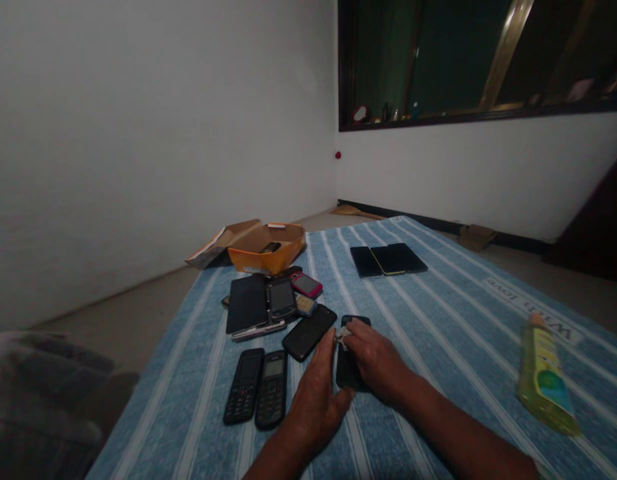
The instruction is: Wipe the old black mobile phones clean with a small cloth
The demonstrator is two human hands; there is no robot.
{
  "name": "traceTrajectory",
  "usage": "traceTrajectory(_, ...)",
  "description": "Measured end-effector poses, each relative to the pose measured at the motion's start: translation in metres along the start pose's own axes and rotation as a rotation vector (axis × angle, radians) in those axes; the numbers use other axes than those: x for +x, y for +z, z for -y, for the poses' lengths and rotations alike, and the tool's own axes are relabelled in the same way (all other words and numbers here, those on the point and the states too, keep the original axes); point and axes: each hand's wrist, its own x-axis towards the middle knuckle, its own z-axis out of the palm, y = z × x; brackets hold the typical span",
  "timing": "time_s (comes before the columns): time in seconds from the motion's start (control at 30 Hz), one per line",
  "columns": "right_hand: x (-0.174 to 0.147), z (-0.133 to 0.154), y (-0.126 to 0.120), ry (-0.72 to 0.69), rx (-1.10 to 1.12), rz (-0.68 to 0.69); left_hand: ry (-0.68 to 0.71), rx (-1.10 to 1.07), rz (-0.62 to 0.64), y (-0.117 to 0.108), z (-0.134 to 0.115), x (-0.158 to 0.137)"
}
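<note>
A black mobile phone [349, 371] lies on the striped cloth, partly covered by both hands. My left hand [318, 393] is along its left side, fingers straight and thumb by the near end, holding it steady. My right hand [375, 353] pinches a small crumpled whitish wipe [342, 335] against the phone's upper part. Just left of them rests another black phone [309, 332], face down. Two black keypad phones [245, 387] stand side by side nearer me. A dark flat tablet-like device [247, 303], a touchscreen phone [281, 298] and a pink phone [307, 285] are piled behind.
An open orange cardboard box [268, 257] with a phone inside is at the far left. Several dark flat devices [388, 259] lie in a row at the back. A yellow-green bottle [545, 383] is at the right on the blue striped cloth [433, 340]. White walls stand beyond.
</note>
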Motion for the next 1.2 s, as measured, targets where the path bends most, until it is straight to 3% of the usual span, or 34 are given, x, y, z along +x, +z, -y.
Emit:
traceTrajectory(0.17,0.003,0.008,-0.001,-0.107,0.112,0.029,0.040,0.146,-0.080,0.019,-0.005,0.001)
traceTrajectory(0.33,0.014,0.007,-0.006,-0.080,0.146,0.060,0.050,0.274,-0.184,0.033,-0.006,0.006)
traceTrajectory(0.6,0.019,-0.007,-0.010,0.058,0.018,0.042,0.034,0.260,-0.181,0.029,-0.011,0.009)
traceTrajectory(0.83,0.011,-0.002,-0.001,0.009,0.041,0.034,0.053,0.262,-0.227,0.034,-0.005,0.010)
traceTrajectory(1.2,0.008,0.009,-0.015,-0.131,0.141,0.094,0.106,0.302,-0.246,0.029,-0.003,0.007)
